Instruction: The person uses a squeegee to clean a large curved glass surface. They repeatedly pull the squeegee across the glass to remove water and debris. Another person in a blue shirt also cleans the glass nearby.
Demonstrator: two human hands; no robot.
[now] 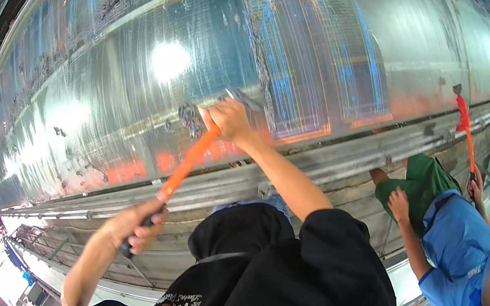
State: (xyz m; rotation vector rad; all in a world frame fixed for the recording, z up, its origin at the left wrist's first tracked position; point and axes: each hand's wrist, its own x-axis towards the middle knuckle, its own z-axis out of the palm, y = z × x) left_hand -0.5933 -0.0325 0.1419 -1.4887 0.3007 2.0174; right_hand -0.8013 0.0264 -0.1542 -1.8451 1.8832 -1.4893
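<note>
orange is the colour of the long tool handle [190,160] you hold in both hands, slanting from lower left up to the right. your left hand [136,229] is wrapped tight around the dark lower end of the handle, fingers curled over it. your right hand [229,119] is clamped on the upper end, just where the metal head [243,98] of the tool presses against the shiny curved metal surface [226,38]. the two hands are well apart along the handle. the surface is streaked with scratches and reflects lights and blue and orange patches. below it runs a grey ledge of ribbed metal [322,160]. to your right a co-worker in a blue shirt [458,246] and green trousers holds a second orange-handled tool [466,133] up against the same surface, one hand on its lower end.
</note>
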